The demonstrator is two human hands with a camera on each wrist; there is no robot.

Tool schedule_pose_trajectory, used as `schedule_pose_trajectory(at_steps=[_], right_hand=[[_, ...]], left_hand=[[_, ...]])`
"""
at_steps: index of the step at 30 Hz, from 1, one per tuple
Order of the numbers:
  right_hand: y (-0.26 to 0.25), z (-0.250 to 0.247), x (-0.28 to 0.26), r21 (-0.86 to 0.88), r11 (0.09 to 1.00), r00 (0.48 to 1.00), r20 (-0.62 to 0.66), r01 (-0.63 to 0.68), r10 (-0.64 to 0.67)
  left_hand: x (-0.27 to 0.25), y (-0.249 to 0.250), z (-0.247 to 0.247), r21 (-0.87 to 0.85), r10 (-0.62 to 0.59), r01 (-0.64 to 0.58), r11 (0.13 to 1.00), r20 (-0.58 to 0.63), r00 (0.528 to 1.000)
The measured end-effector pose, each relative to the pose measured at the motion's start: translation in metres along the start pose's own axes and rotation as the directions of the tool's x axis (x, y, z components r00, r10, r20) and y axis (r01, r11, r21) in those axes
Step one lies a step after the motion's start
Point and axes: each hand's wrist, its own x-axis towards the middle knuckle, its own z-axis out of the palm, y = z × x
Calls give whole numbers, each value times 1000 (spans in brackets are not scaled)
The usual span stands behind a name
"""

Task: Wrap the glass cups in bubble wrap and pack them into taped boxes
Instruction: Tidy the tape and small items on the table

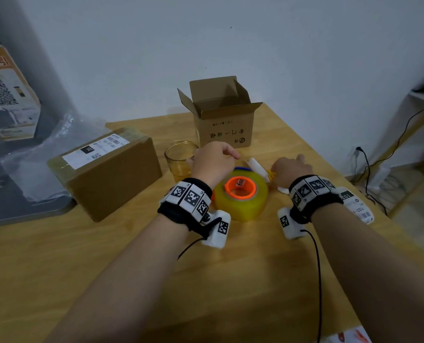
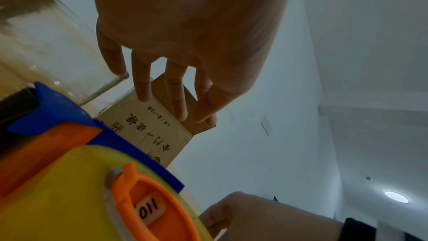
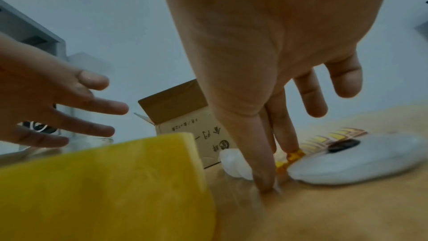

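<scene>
cup (image 1: 180,157): upright on the bench (image 1: 131,256), mouth up, long axis vertical, unwrapped, just left of and beyond the left hand (image 1: 212,162).
nearer hand: the left; its little finger looks to brush the rim in the left wrist view, though contact is unsure.
left hand state: fingers straight and spread, holding nothing, above the tape roll (image 1: 240,196).
right hand (image 1: 291,170): fingertips pressed down on the bench beside a white tool (image 3: 356,160), the fingers loosely extended, nothing pinched; well right of the cup.
open box (image 1: 222,115): behind the cup, flaps up, mouth upward.
sealed box (image 1: 107,169): left of the cup.
bubble wrap (image 1: 45,157): far left, likely the left hand's reach too.
</scene>
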Motion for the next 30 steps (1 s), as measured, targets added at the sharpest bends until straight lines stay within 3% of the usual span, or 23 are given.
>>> schedule_pose_trajectory(at_steps=[4, 14, 22, 30], right_hand=[[-3, 2, 5, -34, 999, 999, -33, 42, -43], [-2, 2, 13, -3, 1000, 992, -126, 3, -4], [0, 2, 17, 77, 996, 999, 14, 41, -42], [-3, 9, 24, 70, 997, 1000, -15, 14, -13]], left_hand=[[5, -2, 5, -21, 13, -13, 1000, -4, 1000], [11, -9, 8, -99, 36, -35, 995, 8, 999], [14, -12, 9, -127, 65, -63, 990, 7, 998], [16, -16, 11, -121, 98, -96, 988, 14, 995]])
